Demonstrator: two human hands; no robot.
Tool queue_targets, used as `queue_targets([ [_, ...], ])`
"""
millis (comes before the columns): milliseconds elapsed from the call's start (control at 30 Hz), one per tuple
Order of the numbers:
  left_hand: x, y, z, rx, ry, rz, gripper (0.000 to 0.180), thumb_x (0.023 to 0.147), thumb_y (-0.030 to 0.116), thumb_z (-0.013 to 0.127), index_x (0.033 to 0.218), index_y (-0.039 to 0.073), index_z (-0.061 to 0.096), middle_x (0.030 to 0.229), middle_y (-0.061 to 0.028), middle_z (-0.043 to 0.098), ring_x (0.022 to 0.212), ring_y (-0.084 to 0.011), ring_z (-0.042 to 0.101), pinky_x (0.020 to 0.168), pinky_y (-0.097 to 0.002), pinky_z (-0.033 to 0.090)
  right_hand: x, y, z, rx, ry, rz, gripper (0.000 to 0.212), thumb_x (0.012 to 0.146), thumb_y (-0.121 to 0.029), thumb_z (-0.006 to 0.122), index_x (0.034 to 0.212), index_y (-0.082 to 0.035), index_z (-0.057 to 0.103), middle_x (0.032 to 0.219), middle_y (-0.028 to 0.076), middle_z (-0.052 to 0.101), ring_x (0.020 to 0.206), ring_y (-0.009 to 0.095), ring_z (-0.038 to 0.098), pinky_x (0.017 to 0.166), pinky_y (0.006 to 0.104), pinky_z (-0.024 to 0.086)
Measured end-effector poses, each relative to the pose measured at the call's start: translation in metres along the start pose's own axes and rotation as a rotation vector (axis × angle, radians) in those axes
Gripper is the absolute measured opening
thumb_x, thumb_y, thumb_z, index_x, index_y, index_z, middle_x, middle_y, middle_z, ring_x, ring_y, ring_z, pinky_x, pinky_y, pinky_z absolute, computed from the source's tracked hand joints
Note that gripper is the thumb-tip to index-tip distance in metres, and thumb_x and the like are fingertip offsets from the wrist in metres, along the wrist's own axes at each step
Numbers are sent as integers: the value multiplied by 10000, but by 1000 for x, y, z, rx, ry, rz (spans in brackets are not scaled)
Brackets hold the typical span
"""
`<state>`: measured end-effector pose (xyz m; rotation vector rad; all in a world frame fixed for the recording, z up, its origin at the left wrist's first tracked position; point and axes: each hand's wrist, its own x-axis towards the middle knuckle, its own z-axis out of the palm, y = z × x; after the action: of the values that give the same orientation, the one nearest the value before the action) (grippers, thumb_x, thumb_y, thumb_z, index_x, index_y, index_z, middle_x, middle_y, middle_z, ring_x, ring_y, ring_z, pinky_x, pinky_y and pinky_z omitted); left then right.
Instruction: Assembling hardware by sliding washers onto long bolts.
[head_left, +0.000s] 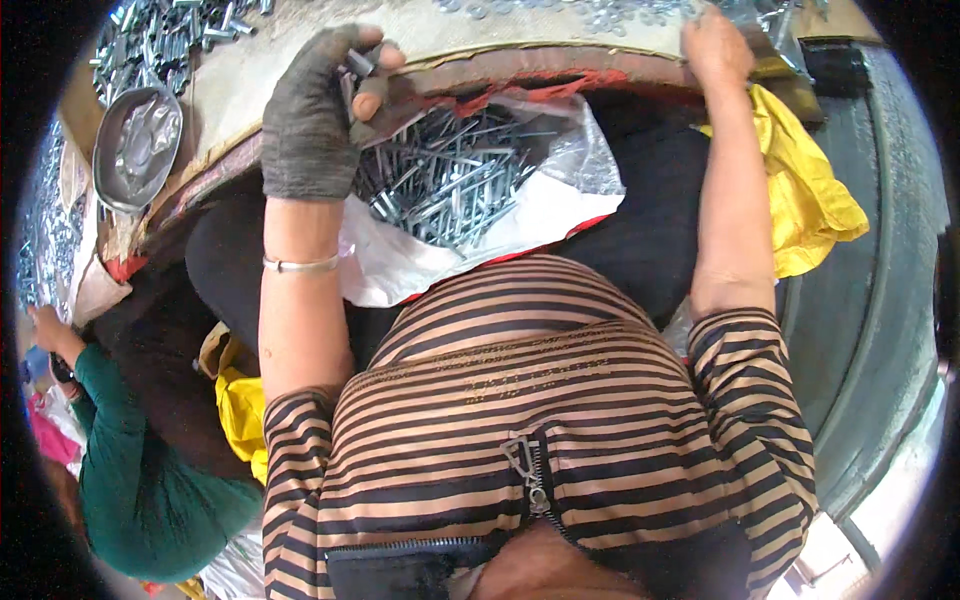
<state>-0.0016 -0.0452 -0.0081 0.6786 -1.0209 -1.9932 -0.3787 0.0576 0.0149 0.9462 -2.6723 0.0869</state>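
My left hand [312, 125], in a dark grey glove with bare fingertips, is raised by the table's front edge. Its fingers are closed round a short shiny metal sleeve [360, 66]; whether more pieces sit in the palm is hidden. My bare right hand [716, 50] rests at the far right of the tabletop, fingers curled down beside scattered small washers [600, 12]. What its fingertips pinch, if anything, cannot be made out. In my lap, between my forearms, an opened white bag [585, 195] holds many long thin metal bolts [460, 185].
The pale tabletop [260, 95] has a worn edge with red cloth. A grey oval metal bowl [108, 170] and a heap of metal sleeves [150, 50] are at left. Yellow sacking [800, 190] hangs at right. A co-worker in a green sleeve [130, 450] works at left.
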Motion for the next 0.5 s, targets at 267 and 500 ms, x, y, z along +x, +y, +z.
queue_targets([
  [267,-23,-4,20,1301,-764,217,170,783,138,549,875,35,648,721,-145,658,624,-285,637,598,-406,501,10,6,13,-97,-15,-180,240,809,-147,479,915,-25,657,911,221,656,860,377,646,732,487,508],
  [500,-50,-75,26,1858,-1170,-220,178,754,133,555,846,70,694,879,-166,675,839,-320,663,716,-409,527,10,0,12,8,35,-204,255,813,-149,467,972,-53,642,1023,244,575,902,410,602,774,507,477],
])
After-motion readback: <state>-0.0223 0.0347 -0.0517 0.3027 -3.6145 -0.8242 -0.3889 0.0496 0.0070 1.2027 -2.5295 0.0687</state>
